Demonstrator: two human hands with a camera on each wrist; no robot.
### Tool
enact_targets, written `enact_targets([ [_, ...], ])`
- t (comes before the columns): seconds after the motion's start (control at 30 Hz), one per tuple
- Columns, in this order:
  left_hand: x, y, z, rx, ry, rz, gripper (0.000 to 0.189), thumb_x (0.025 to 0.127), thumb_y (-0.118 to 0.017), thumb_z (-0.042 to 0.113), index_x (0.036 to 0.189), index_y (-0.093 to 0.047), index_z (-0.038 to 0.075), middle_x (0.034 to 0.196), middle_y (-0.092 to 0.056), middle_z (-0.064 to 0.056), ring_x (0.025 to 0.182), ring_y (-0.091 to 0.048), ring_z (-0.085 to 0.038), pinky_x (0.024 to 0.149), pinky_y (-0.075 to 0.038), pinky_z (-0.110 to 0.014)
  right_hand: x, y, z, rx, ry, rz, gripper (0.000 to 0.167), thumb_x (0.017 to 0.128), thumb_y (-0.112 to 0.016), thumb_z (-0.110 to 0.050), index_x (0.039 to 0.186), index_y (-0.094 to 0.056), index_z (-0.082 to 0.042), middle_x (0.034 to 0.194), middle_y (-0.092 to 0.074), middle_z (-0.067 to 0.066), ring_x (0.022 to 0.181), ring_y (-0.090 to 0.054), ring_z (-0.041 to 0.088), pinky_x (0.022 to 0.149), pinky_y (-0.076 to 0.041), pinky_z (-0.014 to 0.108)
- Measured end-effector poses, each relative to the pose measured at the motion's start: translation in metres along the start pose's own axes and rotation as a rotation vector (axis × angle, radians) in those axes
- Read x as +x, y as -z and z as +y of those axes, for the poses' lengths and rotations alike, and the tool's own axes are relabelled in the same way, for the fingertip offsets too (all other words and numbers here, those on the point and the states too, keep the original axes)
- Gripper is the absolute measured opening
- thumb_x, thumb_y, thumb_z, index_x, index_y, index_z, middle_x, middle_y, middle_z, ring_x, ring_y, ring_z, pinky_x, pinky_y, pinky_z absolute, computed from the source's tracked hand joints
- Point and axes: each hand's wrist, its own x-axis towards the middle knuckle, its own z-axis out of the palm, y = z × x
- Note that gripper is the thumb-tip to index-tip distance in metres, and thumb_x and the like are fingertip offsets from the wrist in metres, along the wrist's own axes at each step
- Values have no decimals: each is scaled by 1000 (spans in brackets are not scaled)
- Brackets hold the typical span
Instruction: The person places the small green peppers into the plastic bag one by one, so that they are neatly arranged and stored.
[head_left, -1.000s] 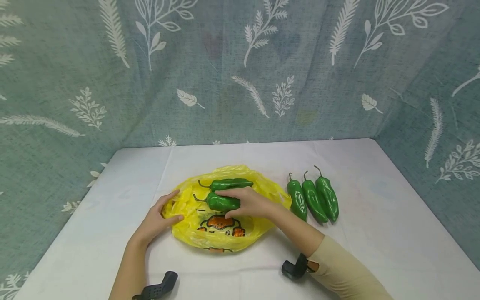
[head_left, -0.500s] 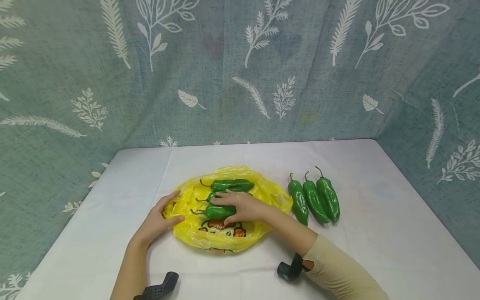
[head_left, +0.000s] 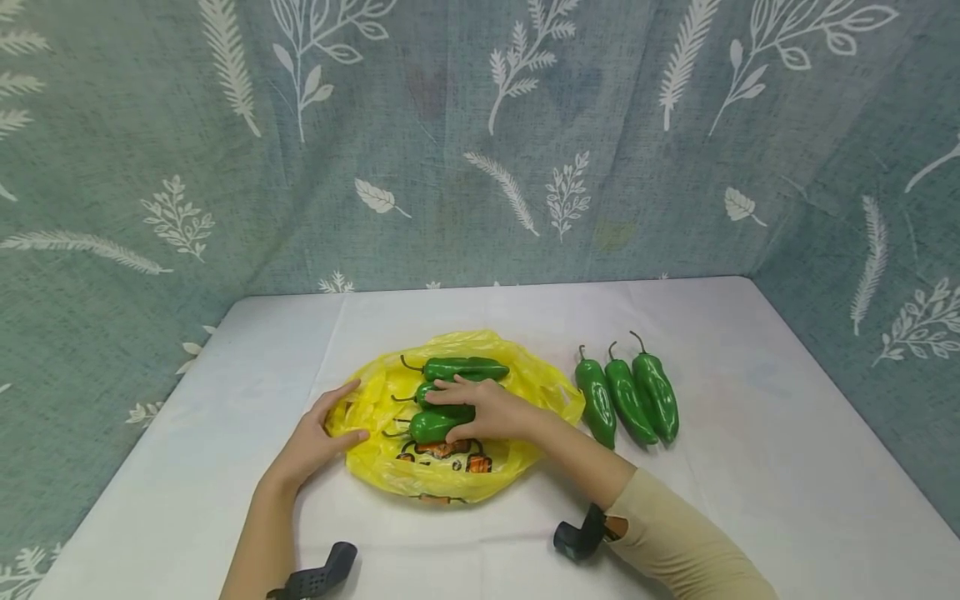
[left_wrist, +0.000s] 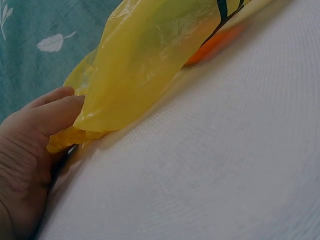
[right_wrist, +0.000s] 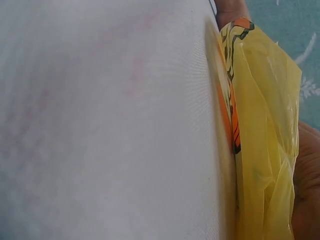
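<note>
A yellow plastic bag (head_left: pixel 540 379) with an orange print lies spread on the white table. On it, side by side, rest a far green pepper (head_left: pixel 465 368), a middle green pepper (head_left: pixel 425 393) and a near green pepper (head_left: pixel 431 427), stems pointing left. My left hand (head_left: pixel 322 429) holds the bag's left edge, fingers and thumb bent round it; the left wrist view shows the yellow film (left_wrist: pixel 140 75) at those fingers. My right hand (head_left: pixel 487 408) lies over the right ends of the middle and near peppers, fingers spread, thumb beside the near one. In the right wrist view the bag hides most of this hand.
To the bag's right lie a left loose pepper (head_left: pixel 596 400), a centre one (head_left: pixel 628 400) and a right one (head_left: pixel 655 396), stems away from me. A grey-green leaf-patterned curtain (head_left: pixel 450 192) stands behind and beside the white table (head_left: pixel 750 467).
My right hand came nearer with a pepper and set it down in front of the middle one. Its fingers have since loosened and spread. The left hand has stayed on the bag's edge.
</note>
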Motion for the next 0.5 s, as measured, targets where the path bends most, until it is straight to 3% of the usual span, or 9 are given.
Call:
enact_targets([
  [0.27, -1, 1, 3, 7, -6, 2, 85, 78, -76, 36, 148, -30, 28, 155, -23, -12, 142, -14, -40, 110, -11, -66, -3, 7, -3, 45, 31, 37, 61, 80, -75, -25, 136, -52, -15, 142, -47, 6, 135, -35, 36, 108, -36, 42],
  [0.5, -1, 2, 3, -2, -25, 4, 84, 78, -76, 34, 148, -31, 27, 154, -24, -12, 142, -14, -40, 110, -11, -66, -9, 13, -8, 64, 5, 63, 63, 80, -75, -25, 137, -51, -12, 142, -47, 6, 134, -37, 35, 107, -37, 42],
])
